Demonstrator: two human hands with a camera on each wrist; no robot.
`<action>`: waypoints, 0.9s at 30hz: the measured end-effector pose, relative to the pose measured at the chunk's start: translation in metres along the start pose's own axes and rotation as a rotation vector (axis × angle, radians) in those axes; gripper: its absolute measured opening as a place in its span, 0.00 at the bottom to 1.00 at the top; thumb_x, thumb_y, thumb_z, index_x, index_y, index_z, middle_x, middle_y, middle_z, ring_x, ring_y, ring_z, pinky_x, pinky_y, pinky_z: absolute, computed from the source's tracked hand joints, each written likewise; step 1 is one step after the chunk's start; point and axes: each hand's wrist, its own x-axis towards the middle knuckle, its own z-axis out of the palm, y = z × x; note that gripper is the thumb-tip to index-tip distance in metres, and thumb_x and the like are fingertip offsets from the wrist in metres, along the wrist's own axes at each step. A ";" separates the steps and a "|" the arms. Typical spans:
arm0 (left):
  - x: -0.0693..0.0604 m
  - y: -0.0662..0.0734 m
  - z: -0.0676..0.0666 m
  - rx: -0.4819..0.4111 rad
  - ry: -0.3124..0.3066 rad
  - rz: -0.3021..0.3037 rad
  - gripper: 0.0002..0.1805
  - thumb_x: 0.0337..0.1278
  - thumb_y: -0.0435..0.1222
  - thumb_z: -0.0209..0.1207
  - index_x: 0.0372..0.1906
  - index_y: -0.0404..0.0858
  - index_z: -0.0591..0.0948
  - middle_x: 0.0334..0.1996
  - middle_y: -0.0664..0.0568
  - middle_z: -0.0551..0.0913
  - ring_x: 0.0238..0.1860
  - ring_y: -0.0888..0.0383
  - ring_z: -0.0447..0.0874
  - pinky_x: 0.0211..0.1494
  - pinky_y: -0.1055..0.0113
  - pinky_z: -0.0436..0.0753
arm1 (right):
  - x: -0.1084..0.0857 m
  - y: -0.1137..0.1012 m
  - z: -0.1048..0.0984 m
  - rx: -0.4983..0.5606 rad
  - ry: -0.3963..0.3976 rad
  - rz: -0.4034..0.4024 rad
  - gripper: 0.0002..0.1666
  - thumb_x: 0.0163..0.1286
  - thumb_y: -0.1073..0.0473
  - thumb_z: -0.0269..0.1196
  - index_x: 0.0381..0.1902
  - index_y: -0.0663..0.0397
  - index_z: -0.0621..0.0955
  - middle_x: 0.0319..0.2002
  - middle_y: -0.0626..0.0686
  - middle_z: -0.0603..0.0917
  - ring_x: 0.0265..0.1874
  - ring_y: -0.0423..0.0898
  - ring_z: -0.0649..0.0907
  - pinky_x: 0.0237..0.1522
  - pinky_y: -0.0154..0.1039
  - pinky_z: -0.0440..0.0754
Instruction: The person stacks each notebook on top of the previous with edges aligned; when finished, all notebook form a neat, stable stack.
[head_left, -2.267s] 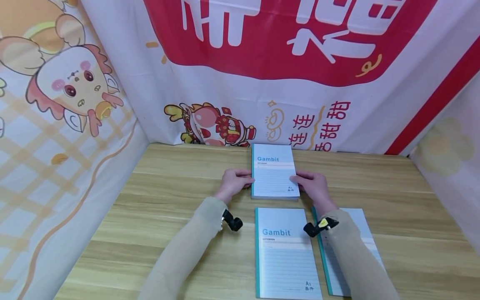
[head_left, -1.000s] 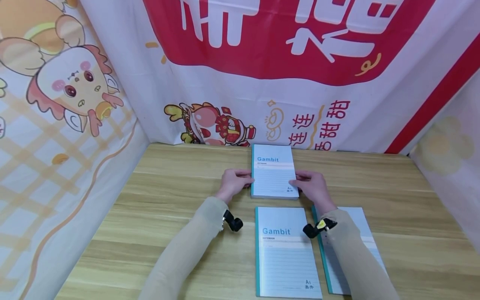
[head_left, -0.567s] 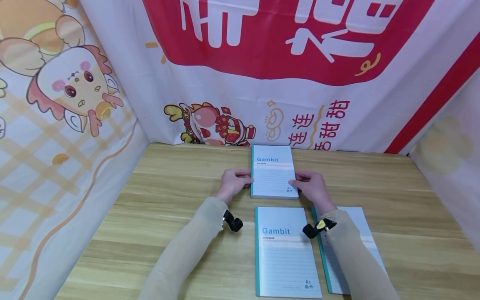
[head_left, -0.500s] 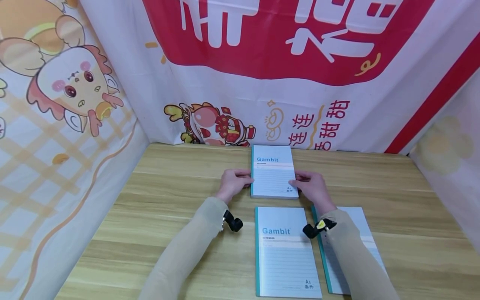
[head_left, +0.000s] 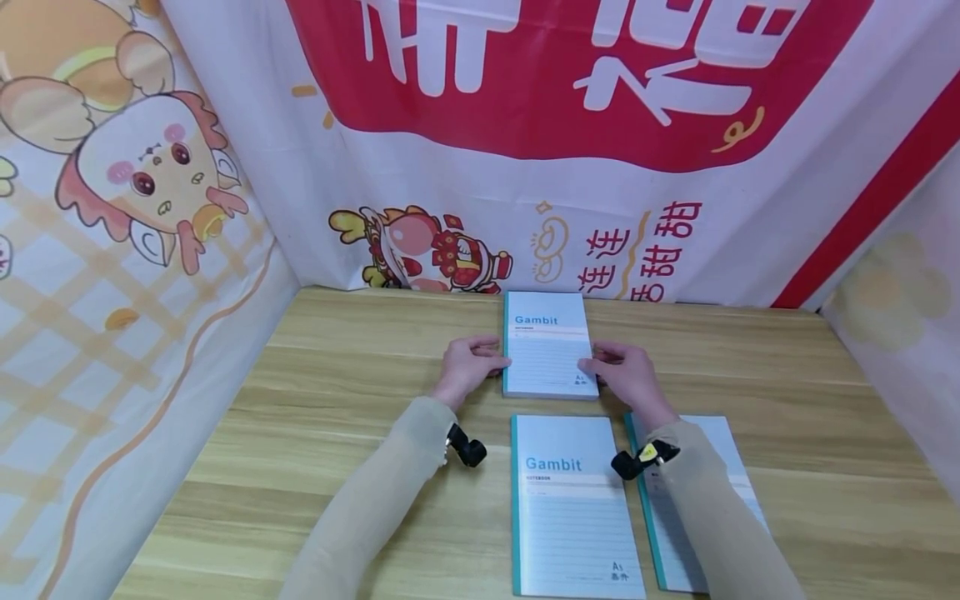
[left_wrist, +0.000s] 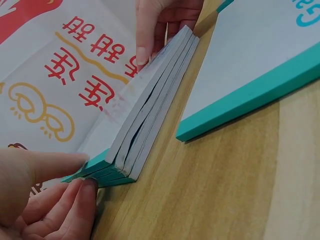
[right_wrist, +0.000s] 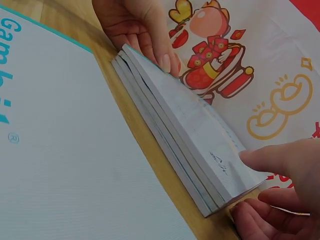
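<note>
A stack of small Gambit notebooks [head_left: 547, 354] with teal spines lies at the back of the wooden table, close to the hanging cloth. On its spine side, my left hand [head_left: 467, 367] grips the edge, thumb on the top cover and fingers curled low against the spines [left_wrist: 107, 172]. My right hand [head_left: 628, 375] holds the opposite edge, its thumb on the cover near the bottom corner. In the right wrist view the layered page edges [right_wrist: 167, 135] show narrow gaps between the notebooks. Some right-hand fingertips are hidden behind the stack.
A larger Gambit notebook [head_left: 573, 525] lies in front of the stack. Beside it is another large notebook [head_left: 716, 433], partly covered by my right sleeve [head_left: 720, 517]. Printed cloth [head_left: 465, 183] hangs behind the table and along both sides.
The top small notebook has shifted slightly toward me since the oldest frame, and its front edge now lines up better with those below. Both hands have stayed at the stack's sides.
</note>
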 end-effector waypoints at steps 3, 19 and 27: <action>-0.003 0.000 -0.002 -0.038 -0.013 -0.006 0.29 0.54 0.37 0.75 0.62 0.42 0.81 0.41 0.53 0.88 0.41 0.58 0.88 0.46 0.66 0.86 | -0.004 -0.001 -0.005 0.023 0.002 -0.006 0.40 0.70 0.43 0.68 0.74 0.51 0.70 0.60 0.57 0.77 0.55 0.54 0.80 0.59 0.49 0.81; -0.039 0.000 -0.029 -0.076 -0.093 0.001 0.27 0.60 0.47 0.71 0.63 0.46 0.81 0.48 0.55 0.87 0.50 0.54 0.85 0.56 0.58 0.84 | -0.037 0.004 -0.026 -0.012 -0.043 -0.063 0.51 0.66 0.31 0.66 0.76 0.54 0.67 0.65 0.59 0.76 0.63 0.57 0.76 0.63 0.53 0.77; -0.063 -0.016 -0.035 -0.059 -0.189 0.051 0.28 0.64 0.46 0.69 0.65 0.37 0.80 0.54 0.50 0.85 0.51 0.53 0.85 0.54 0.60 0.85 | -0.057 0.012 -0.027 -0.051 -0.064 -0.078 0.51 0.65 0.30 0.66 0.75 0.55 0.68 0.65 0.60 0.77 0.64 0.57 0.77 0.64 0.56 0.76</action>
